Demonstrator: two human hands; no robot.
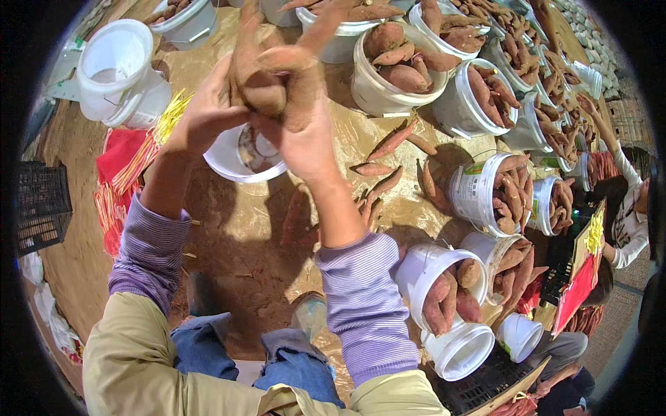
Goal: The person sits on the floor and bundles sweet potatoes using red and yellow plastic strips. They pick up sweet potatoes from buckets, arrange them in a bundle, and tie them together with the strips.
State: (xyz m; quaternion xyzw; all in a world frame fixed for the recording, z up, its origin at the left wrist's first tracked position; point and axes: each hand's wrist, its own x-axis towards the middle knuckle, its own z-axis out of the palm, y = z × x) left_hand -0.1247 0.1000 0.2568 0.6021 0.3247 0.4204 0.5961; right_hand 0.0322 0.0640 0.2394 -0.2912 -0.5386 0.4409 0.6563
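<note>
Both my hands are raised in front of me around a bunch of sweet potatoes (265, 100), blurred and partly covered by the fingers. My left hand (203, 117) grips the bunch from the left, and my right hand (309, 145) from the right. Below them a white plastic bucket (221, 158) stands on the ground, with its far side hidden by my hands. Loose sweet potatoes (393, 143) lie on the dirt to the right of my right hand, some near my forearm. A darker sweet potato (295, 216) rests in shadow between my arms.
White buckets filled with sweet potatoes (403, 78) curve around the back and right. Stacked buckets (114, 62) stand at the left beside red mesh bags (122, 156) and yellow ties (174, 117). A black crate (44, 203) sits far left. Other people (627, 208) work at the right.
</note>
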